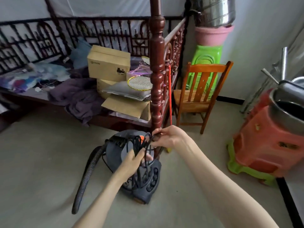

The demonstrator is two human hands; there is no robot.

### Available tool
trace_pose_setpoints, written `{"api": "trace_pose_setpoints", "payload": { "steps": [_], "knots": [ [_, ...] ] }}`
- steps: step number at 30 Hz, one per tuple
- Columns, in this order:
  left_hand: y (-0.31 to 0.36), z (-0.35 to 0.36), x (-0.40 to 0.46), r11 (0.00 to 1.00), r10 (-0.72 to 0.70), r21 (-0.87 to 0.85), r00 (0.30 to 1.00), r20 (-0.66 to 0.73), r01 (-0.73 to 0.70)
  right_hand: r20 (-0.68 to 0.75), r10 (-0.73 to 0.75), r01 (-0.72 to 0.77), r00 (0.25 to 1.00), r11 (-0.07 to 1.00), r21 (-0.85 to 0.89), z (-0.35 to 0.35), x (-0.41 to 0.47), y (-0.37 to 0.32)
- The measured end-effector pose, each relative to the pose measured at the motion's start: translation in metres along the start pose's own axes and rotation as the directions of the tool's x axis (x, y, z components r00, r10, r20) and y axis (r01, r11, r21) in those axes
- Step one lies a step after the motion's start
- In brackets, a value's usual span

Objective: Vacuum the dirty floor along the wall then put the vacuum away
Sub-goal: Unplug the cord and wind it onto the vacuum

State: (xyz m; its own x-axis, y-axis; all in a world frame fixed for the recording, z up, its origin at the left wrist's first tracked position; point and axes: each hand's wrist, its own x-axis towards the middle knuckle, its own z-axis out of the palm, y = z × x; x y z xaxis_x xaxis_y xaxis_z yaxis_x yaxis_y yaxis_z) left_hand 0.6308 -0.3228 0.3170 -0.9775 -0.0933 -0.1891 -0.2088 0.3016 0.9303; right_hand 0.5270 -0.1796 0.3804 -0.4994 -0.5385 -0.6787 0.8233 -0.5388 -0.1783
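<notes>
At lower centre of the frame, above the vacuum (139, 175) on the floor, coiled cord (139, 145) is gripped by the left hand (133, 163) and pinched by the right hand (167, 137), seemingly for bundling before storage.

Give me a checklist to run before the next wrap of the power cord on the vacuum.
1. Left hand grips the bundled cord: ok.
2. Right hand pinches the cord near the top of the loops: ok.
3. Vacuum rests on the floor below both hands: ok.
4. Hose lies on the floor to the left, away from the cord: ok.
5. Plug end located: cannot tell, it is not visible.
6. Cord free of the bed post behind it: cannot tell.
</notes>
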Motion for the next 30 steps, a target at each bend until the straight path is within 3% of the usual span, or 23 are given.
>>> {"api": "trace_pose_setpoints", "payload": {
  "steps": [2, 5, 9, 11, 13, 16, 18, 20, 24, 27, 30],
  "knots": [
    [-0.017, -0.016, -0.002, 0.995, 0.005, -0.1, 1.0, 0.026, -0.002, -0.022, 0.002, -0.002, 1.0, 1.0, -0.009, 0.011, 0.018, 0.006],
    [-0.037, -0.045, -0.001, 0.997, -0.018, -0.069, 0.999, 0.028, 0.02, -0.055, 0.005, -0.012, 0.998, 0.991, -0.132, 0.013, 0.043, 0.024],
    [-0.055, -0.095, 0.012, 0.988, -0.099, 0.102, 0.98, -0.172, 0.118, -0.141, -0.067, -0.031, 0.988, 0.801, -0.598, 0.006, 0.082, 0.057],
    [-0.068, -0.122, 0.014, 0.973, -0.171, 0.098, 0.94, -0.294, 0.208, -0.154, -0.132, -0.035, 0.979, 0.639, -0.769, -0.003, 0.103, 0.073],
    [-0.076, -0.147, 0.008, 0.957, -0.259, 0.024, 0.885, -0.386, 0.29, -0.111, -0.097, -0.066, 0.989, 0.384, -0.921, -0.007, 0.125, 0.092],
    [-0.077, -0.188, 0.0, 0.938, -0.345, -0.15, 0.81, -0.474, 0.312, -0.126, 0.108, -0.124, 0.986, -0.032, -0.992, -0.005, 0.165, 0.121],
    [-0.071, -0.213, 0.0, 0.918, -0.369, -0.322, 0.794, -0.483, 0.23, -0.065, 0.273, 0.006, 0.96, -0.253, -0.968, 0.008, 0.179, 0.142],
    [-0.061, -0.235, 0.007, 0.852, -0.393, -0.511, 0.787, -0.476, 0.115, 0.003, 0.404, 0.143, 0.915, -0.317, -0.937, 0.023, 0.195, 0.16],
    [-0.031, -0.268, 0.04, 0.682, -0.355, -0.723, 0.813, -0.461, -0.112, -0.043, 0.514, 0.216, 0.857, -0.434, -0.875, 0.046, 0.237, 0.188],
    [-0.018, -0.296, 0.072, 0.65, -0.327, -0.743, 0.824, -0.462, -0.158, -0.008, 0.434, 0.174, 0.901, -0.376, -0.91, 0.061, 0.258, 0.181],
    [-0.011, -0.324, 0.101, 0.668, -0.311, -0.723, 0.817, -0.485, -0.174, 0.036, 0.23, 0.095, 0.972, -0.253, -0.963, 0.066, 0.273, 0.149]
  ]
}}
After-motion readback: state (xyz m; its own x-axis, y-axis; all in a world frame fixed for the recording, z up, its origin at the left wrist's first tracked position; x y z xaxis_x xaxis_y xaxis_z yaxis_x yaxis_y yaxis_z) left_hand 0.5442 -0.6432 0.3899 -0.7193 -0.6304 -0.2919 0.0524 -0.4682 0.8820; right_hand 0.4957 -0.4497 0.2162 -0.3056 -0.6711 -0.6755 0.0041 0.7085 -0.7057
